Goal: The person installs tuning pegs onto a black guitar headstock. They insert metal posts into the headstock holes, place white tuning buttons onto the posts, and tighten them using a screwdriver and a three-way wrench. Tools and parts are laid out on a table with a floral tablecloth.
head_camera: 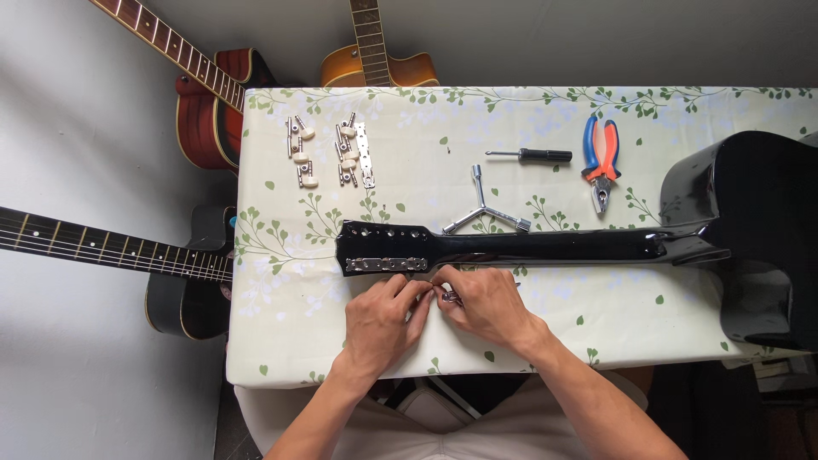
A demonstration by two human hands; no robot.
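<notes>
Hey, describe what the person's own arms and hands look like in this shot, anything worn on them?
Both forearms are bare up to where they leave the picture: no sleeves show. The left hand and the right hand wear no gloves, and no rings, watch or bracelet can be seen on the fingers or wrists. Nails look short and plain. Below the arms there is light, cream-coloured clothing on the lap.
</notes>
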